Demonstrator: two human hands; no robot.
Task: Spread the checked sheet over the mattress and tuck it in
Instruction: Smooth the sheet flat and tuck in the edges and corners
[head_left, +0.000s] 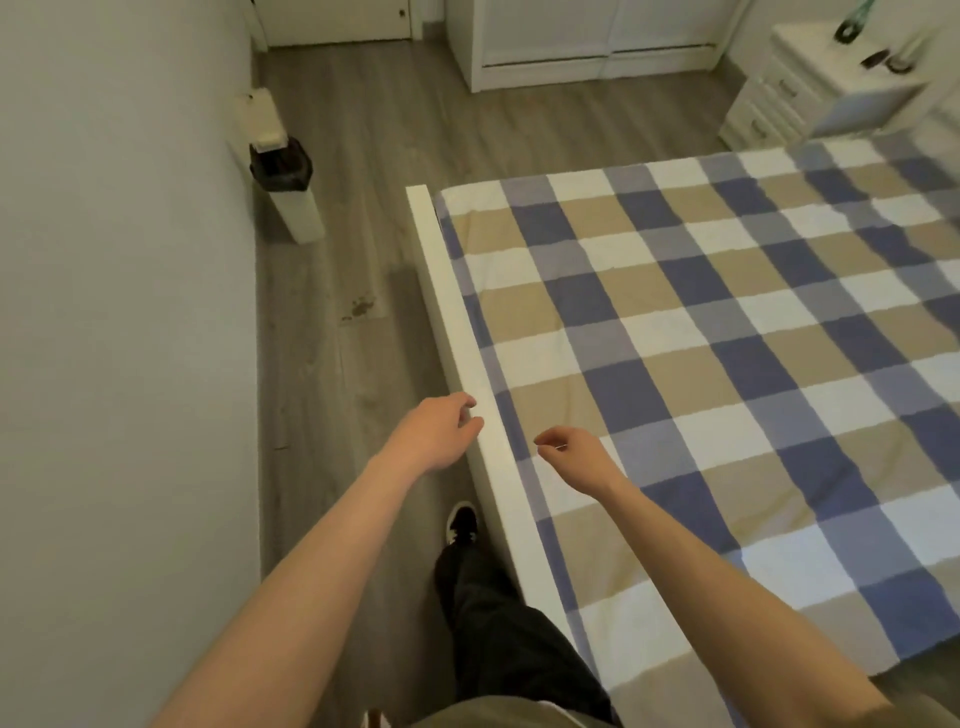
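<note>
Blue-tan-white checked sheet (701, 364) lies flat on the bed (448, 312), frame right; left hand (436, 431) and right hand (569, 457) hover mid-frame, loosely curled, gripping nothing.

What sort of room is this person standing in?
Most likely a bedroom: a white bed frame with a checked sheet spread across it, a white bedside cabinet with drawers beyond it, and what looks like a white wardrobe against the far wall.
</note>
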